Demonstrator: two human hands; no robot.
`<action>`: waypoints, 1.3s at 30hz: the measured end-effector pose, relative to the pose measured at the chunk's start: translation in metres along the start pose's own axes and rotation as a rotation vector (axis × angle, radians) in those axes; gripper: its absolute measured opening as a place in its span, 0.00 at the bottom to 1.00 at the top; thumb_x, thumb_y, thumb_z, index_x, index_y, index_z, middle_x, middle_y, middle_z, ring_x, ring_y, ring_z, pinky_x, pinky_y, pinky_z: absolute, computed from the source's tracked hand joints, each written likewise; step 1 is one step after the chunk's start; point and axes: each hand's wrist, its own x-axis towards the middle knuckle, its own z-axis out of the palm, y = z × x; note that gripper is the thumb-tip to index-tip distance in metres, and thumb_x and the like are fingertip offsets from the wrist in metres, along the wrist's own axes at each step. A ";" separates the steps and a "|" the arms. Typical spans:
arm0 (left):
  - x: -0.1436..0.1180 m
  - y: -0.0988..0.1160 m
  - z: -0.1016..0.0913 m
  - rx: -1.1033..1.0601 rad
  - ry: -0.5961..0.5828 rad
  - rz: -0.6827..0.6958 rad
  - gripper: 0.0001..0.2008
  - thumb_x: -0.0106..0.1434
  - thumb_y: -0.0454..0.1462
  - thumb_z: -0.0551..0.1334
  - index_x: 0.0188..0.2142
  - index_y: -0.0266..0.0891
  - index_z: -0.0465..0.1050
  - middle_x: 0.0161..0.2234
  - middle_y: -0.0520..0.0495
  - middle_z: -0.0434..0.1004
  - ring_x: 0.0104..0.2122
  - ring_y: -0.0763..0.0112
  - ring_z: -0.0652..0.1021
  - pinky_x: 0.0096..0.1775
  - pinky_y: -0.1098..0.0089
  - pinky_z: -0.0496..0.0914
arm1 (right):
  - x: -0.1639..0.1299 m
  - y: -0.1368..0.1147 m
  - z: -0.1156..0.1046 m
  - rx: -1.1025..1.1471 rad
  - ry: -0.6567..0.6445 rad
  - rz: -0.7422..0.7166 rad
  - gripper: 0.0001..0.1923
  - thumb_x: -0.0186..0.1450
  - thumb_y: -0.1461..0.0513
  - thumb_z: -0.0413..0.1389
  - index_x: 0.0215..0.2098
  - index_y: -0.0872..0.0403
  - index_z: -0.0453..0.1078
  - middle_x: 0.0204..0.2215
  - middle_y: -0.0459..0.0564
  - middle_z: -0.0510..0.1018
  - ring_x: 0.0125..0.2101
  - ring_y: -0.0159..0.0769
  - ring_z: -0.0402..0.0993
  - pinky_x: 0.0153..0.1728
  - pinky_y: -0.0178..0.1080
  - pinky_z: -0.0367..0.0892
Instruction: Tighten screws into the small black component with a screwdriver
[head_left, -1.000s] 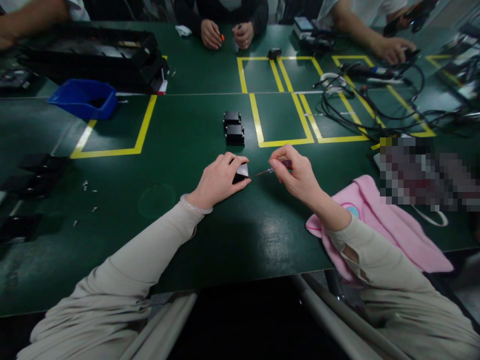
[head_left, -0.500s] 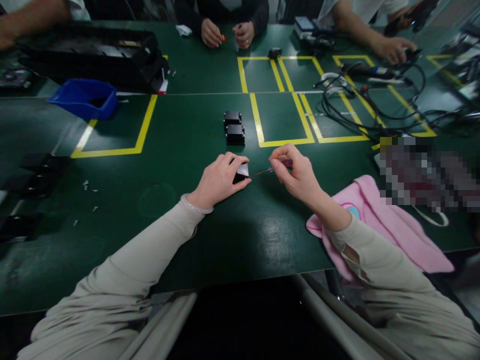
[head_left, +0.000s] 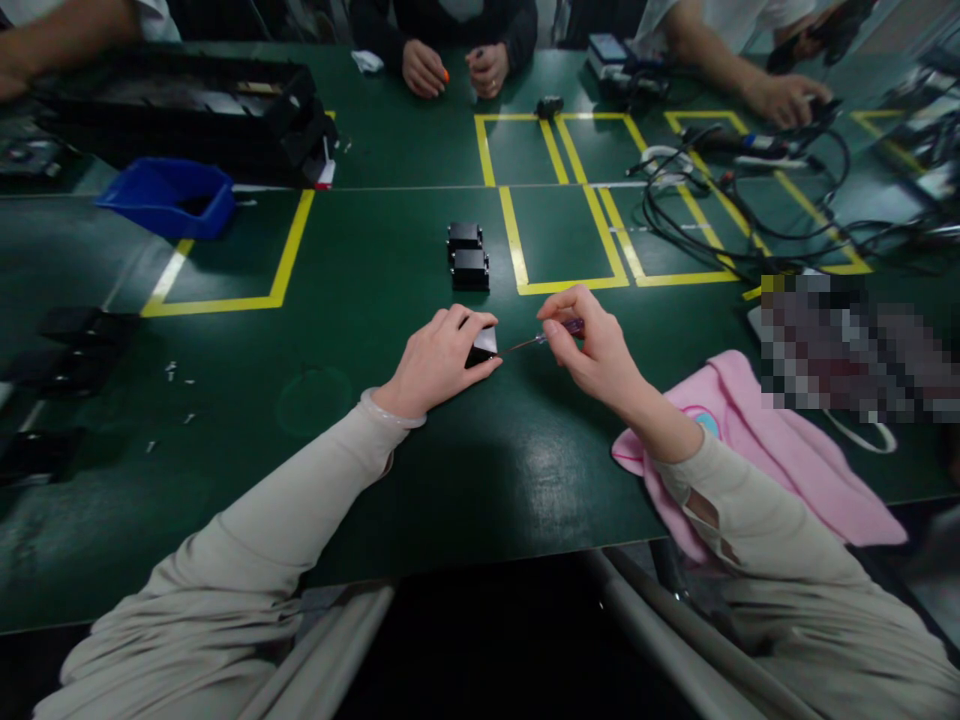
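The left hand [head_left: 439,360] pins a small black block [head_left: 480,349] to the bench [head_left: 360,290]; at its 3 o'clock, the right hand [head_left: 592,350] pinches a thin screwdriver [head_left: 544,338], tip touching the block.

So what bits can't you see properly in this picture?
Head view only:
- Small black box: mostly covered by the left hand.
- Screwdriver: handle hidden in the right hand; tip too small to tell.
- Pixelated patch: blurred out.
- Tiny bits on the table: too small.
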 end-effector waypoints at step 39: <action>0.000 -0.001 0.000 0.003 0.000 0.000 0.22 0.70 0.46 0.64 0.60 0.40 0.67 0.52 0.40 0.74 0.50 0.54 0.76 0.47 0.59 0.73 | 0.000 -0.001 -0.001 0.007 -0.015 -0.001 0.02 0.74 0.60 0.51 0.44 0.50 0.64 0.29 0.42 0.71 0.26 0.30 0.71 0.29 0.36 0.63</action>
